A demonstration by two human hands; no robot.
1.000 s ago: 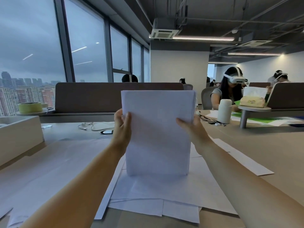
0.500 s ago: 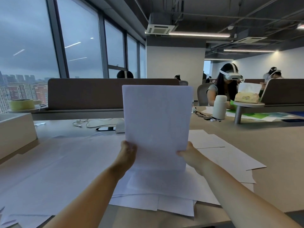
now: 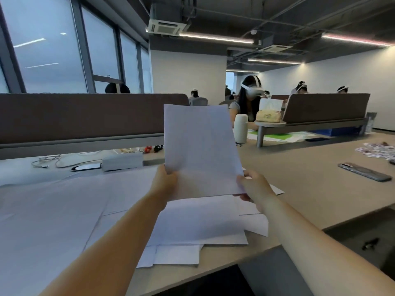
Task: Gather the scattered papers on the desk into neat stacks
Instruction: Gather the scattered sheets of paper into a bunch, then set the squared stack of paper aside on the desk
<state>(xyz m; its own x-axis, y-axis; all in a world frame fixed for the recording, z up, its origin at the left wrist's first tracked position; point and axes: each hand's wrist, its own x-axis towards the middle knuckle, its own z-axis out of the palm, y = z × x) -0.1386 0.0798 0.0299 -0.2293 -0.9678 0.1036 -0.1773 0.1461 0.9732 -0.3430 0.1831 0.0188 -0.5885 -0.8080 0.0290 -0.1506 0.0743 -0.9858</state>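
**Both hands gripping a sheaf by its lower corners**

The left hand is pinching the lower left corner of the sheaf, fingers curled behind it. The right hand is clamping the lower right corner, thumb on the near face and fingers wrapped underneath. The sheaf is standing nearly upright between them, tipped a little to the left. It is hanging over the middle of the desk, its lower edge close above the papers; whether the two are touching cannot be told.

Those papers are lying flat and overlapping at uneven angles, corners sticking out toward the near desk edge. More sheets are spreading to the left, and one corner is peeking out past the right hand.

A phone is lying on the desk well to the right. A grey box and a cable are sitting at the foot of the divider. Beyond the sheaf, a white bottle is standing near a person who is wearing a headset.
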